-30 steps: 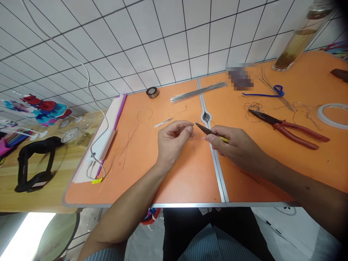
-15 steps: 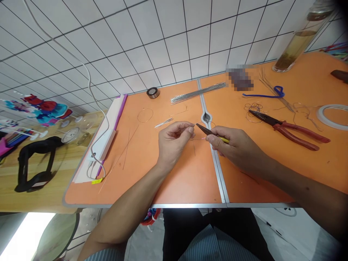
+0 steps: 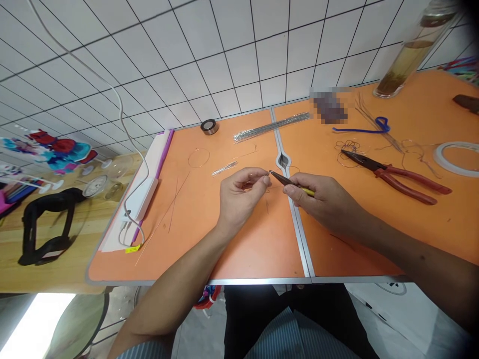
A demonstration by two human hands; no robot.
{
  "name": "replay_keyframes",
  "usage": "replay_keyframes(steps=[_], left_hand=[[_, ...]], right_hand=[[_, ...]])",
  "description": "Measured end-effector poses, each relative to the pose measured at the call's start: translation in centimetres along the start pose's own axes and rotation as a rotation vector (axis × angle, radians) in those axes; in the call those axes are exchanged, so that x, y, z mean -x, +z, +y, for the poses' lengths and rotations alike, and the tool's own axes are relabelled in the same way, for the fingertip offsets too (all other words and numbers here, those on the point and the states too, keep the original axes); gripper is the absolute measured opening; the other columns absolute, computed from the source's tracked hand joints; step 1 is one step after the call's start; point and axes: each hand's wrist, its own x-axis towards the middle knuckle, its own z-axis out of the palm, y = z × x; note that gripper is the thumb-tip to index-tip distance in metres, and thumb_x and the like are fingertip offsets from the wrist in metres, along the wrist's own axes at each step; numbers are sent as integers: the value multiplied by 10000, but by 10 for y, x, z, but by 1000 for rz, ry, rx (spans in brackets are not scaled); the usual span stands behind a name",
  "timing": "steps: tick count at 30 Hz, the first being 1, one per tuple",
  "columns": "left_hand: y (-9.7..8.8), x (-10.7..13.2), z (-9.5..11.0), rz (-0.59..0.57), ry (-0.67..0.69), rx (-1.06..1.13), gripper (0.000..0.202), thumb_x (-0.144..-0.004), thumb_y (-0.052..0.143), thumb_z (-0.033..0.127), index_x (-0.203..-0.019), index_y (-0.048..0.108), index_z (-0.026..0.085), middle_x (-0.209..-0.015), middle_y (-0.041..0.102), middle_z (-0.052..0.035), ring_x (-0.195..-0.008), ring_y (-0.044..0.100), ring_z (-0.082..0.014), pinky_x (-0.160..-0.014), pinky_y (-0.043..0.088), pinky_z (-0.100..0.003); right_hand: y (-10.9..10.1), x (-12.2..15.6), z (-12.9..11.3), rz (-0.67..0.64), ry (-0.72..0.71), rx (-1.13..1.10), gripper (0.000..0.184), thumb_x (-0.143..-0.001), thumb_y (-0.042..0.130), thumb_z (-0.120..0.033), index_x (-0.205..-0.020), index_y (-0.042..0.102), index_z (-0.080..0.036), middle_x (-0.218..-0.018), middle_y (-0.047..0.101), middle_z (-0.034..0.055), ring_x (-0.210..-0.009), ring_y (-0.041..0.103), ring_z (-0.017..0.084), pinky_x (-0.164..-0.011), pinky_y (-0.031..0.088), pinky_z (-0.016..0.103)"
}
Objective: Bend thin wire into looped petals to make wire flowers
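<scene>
My left hand (image 3: 243, 193) pinches a thin wire (image 3: 270, 172) between thumb and fingertips; most of the wire is hidden by the fingers. Gripped in my right hand (image 3: 318, 197) is a small pair of pliers (image 3: 282, 179) with dark jaws and a yellow handle. The jaw tips meet the wire right beside my left thumb; whether they are clamped on it is too small to tell. Just beyond my left hand lies a short bundle of silvery wires (image 3: 224, 168), and a thin wire ring (image 3: 199, 158) rests farther left.
Red-handled pliers (image 3: 396, 175) lie at right near tangled wire (image 3: 350, 152), a blue bent wire (image 3: 361, 130) and a white ring (image 3: 458, 158). Long wires (image 3: 271, 128) and a tape roll (image 3: 209, 126) sit at the back. A power strip (image 3: 140, 199) stands left, a liquid-filled bottle (image 3: 404, 67) back right.
My left hand has shifted very slightly right, its thumb closer to the plier tips. The pliers stay almost in place; the whole view has drifted a little.
</scene>
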Motion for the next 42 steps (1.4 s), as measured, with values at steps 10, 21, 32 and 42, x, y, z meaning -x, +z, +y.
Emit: replay_keyframes(steps=[10, 21, 32, 42], left_hand=[[-8, -9, 1, -9, -282, 200, 175, -854, 878, 343, -844, 811, 181, -680, 748, -1, -554, 659, -111, -588, 536, -243], [-11, -12, 6, -139, -624, 497, 170, -782, 866, 289, -855, 766, 172, -593, 661, 36, -456, 559, -89, -596, 563, -257], [-10, -12, 8, -404, -618, 277, 132, -762, 854, 250, -730, 775, 149, -564, 679, -25, -462, 597, -118, -489, 495, -242], [-9, -9, -4, -435, -627, 267, 295, -860, 936, 425, -938, 813, 168, -807, 809, -92, -526, 656, -130, -573, 579, -287]], right_hand=[[-21, 3, -3, -2, -55, 77, 319, -1088, 610, -478, -890, 706, -247, -706, 652, -15, -647, 596, 173, -600, 390, 316], [-22, -17, 38, 342, -333, 712, 344, -1129, 536, -457, -1030, 755, -211, -934, 763, 99, -826, 695, 261, -616, 360, 360], [-41, -19, 12, 90, 0, 42, 341, -1038, 708, -527, -862, 710, -234, -759, 706, 30, -718, 651, 200, -699, 495, 343], [-24, -18, 9, -142, 144, -256, 215, -829, 892, -323, -884, 703, -237, -725, 614, -27, -632, 564, 141, -609, 466, 314]])
